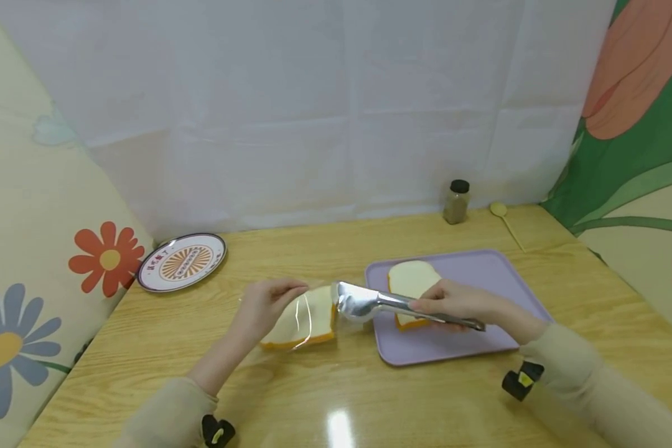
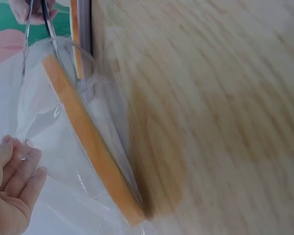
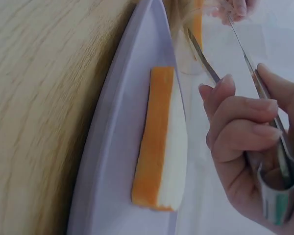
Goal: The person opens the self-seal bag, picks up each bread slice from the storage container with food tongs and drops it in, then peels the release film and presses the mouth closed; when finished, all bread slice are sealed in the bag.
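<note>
My left hand [image 1: 260, 308] pinches the edge of a clear plastic bag [image 2: 54, 142]. Inside the bag lies a slice of bread [image 1: 320, 320], white with an orange-brown crust; the left wrist view shows it edge-on, tilted above the wooden table. My right hand [image 1: 462, 302] grips metal tongs [image 1: 389, 300], whose broad end reaches left to the bag's mouth and the slice's right edge. Whether the tongs touch that slice I cannot tell. A second slice of bread [image 1: 411, 277] lies on a purple tray [image 1: 481, 267], partly hidden under my right hand and the tongs.
A round white plate [image 1: 182, 262] with red print stands at the table's back left. Toward the back right are a small jar [image 1: 456, 202] with a black lid and a yellowish spoon [image 1: 506, 221]. A white cloth [image 1: 313, 124] hangs behind the wooden table [image 1: 291, 392].
</note>
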`<state>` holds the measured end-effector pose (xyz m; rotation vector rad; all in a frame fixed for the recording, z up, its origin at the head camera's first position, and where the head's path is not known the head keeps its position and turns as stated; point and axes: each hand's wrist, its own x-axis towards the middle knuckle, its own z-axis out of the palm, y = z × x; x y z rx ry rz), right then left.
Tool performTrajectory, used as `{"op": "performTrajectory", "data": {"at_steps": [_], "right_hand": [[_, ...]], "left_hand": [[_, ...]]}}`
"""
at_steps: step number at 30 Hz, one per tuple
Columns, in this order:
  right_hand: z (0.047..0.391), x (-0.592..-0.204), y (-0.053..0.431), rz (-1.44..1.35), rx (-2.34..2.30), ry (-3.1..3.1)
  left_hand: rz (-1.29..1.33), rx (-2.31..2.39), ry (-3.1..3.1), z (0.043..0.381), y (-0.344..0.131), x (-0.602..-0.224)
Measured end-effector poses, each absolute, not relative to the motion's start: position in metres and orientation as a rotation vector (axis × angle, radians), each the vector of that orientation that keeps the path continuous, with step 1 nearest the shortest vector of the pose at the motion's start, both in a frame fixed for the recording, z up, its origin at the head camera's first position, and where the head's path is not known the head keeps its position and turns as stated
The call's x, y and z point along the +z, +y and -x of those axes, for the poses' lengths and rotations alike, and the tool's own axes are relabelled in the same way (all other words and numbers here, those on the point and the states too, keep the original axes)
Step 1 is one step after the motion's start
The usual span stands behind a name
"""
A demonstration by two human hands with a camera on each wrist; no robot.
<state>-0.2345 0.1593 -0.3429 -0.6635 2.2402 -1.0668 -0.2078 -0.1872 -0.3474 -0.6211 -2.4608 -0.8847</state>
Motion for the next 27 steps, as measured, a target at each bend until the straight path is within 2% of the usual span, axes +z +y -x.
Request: {"op": "performTrajectory", "data": {"at_steps": [10, 27], "right_hand": [[0.205, -0.335, 0.208, 0.457, -1.269, 2.201], [0.153, -0.339, 0.271, 0.301, -1.281, 2.174]], "left_hand": [[0.634, -0.881, -2.482, 0.210, -0.185, -0.349], [0.645, -0.903, -2.641, 0.218, -0.179, -0.361]]}}
